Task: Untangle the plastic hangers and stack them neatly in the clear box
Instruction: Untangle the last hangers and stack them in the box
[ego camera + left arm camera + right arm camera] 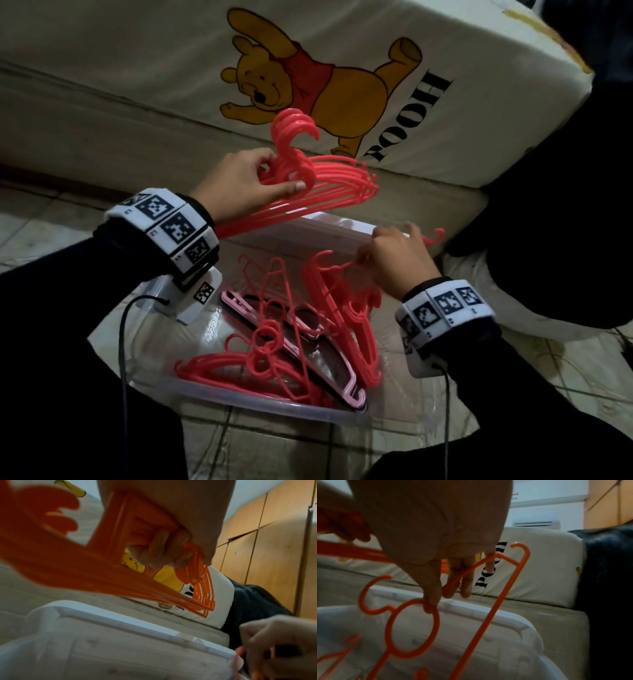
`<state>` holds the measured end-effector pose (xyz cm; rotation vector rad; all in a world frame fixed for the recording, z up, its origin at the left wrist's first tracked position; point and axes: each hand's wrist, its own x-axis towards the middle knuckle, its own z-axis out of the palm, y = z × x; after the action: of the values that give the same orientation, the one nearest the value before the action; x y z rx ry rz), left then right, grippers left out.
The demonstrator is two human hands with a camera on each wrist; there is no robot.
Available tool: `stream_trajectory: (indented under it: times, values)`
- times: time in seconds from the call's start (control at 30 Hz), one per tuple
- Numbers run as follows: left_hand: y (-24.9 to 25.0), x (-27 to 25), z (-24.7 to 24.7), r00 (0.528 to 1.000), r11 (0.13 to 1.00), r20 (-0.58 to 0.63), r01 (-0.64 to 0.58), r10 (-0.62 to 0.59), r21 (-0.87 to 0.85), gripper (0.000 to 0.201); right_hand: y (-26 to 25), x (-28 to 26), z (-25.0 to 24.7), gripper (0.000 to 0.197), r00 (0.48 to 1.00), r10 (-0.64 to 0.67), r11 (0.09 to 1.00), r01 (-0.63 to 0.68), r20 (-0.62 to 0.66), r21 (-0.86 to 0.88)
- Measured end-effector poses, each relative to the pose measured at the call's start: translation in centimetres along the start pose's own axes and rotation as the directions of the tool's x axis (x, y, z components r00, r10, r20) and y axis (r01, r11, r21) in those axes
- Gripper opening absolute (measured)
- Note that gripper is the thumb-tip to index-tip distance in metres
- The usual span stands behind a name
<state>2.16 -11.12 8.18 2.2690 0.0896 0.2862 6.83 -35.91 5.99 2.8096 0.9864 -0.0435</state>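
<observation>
Coral hangers (329, 178) in raised left hand (236, 186)

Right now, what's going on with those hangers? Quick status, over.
Left hand grips aligned hanger bundle above clear box. Right hand pinches single hanger. Tangled hangers remain in box.

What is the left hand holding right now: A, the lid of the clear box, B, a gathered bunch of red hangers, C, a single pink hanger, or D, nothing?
B: the left hand grips a gathered bunch of red hangers near their hooks, held above the clear box.
</observation>
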Motion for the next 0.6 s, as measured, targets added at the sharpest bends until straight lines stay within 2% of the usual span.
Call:
stream_trajectory:
  times: [0.07,0.13,0.2,0.3,0.43,0.6]
  values:
    - [-0.1,-0.1,0.0,1.000,0.999,0.017,-0.003,0.002,0.036,0.062,0.7,-0.2,-1.2,0.020,1.000,-0.011,0.994,0.010,0.006,0.109]
    - [-0.1,-0.2,0.2,0.999,0.999,0.048,0.005,-0.007,0.052,0.069,1.2,-0.3,-2.1,0.021,0.999,-0.047,0.975,0.051,-0.024,0.218]
    - [0.1,-0.4,0.6,0.996,0.999,0.094,0.007,-0.011,0.045,0.067,1.4,-0.4,-2.6,0.019,0.992,-0.077,0.913,0.111,-0.102,0.392]
    - [0.6,-0.7,1.2,0.990,1.000,0.140,-0.008,0.004,0.030,0.054,1.1,-0.4,-3.0,0.014,0.973,-0.037,0.773,0.171,-0.226,0.611]
    - [1.2,-0.7,1.8,0.981,0.999,0.189,-0.023,0.032,-0.046,0.057,0.3,-0.2,-2.6,0.014,0.939,0.030,0.692,0.229,-0.344,0.684]
    - [1.1,-0.8,2.4,0.974,0.995,0.226,0.013,0.009,-0.095,0.062,0.0,0.2,-2.1,0.010,0.896,0.090,0.694,0.256,-0.434,0.673]
